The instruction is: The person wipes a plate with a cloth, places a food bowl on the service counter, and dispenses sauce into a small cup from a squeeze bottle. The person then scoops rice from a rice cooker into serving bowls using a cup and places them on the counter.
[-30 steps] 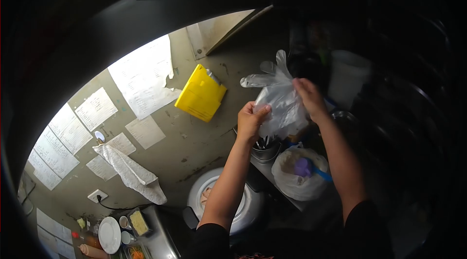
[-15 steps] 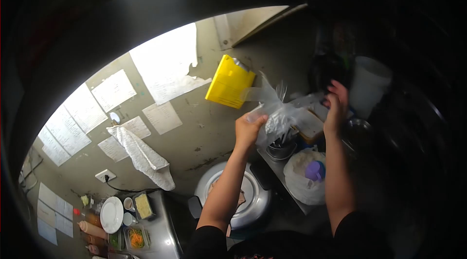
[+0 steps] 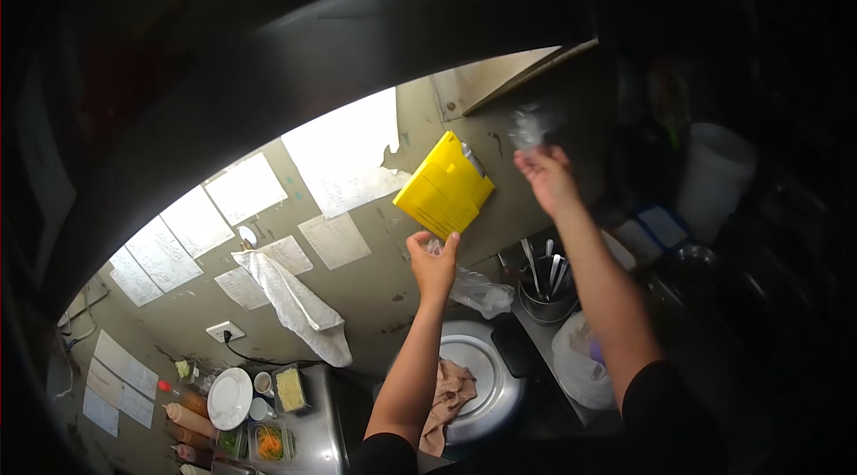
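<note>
So the steel desk (image 3: 321, 439) sits well down and to the left of the left hand (image 3: 434, 265). Next biggest is a round lidded pot (image 3: 486, 399) below that same hand, with a pinkish-brown cloth (image 3: 453, 387) bunched on the lid, so no clue what's inside. Off to the right of the right hand (image 3: 534, 154) there's a tall white tub (image 3: 717, 173), too dim to see into. A white plastic bag (image 3: 578, 366) is below the right hand, partly behind the forearm, with a bit of purple showing in it. The yellow folder (image 3: 437, 194) is on the wall just above the left hand. Between the two hands and lower down, a metal canister (image 3: 546, 307) has cutlery (image 3: 534, 268) standing in it, handles up.

As for the hands: the left has thumb and fingers pinched on crumpled clear plastic (image 3: 482, 293) that trails to its right, and the right, raised higher, grips another wad of clear plastic (image 3: 528, 129), pretty blurry.

Smaller stuff, all down-left of the left hand: a white plate (image 3: 230, 399), a clear tub (image 3: 271, 445) with orange and green bits, a smaller one with pale yellow food (image 3: 290, 388), then two little cups (image 3: 262, 409), contents unclear.
</note>
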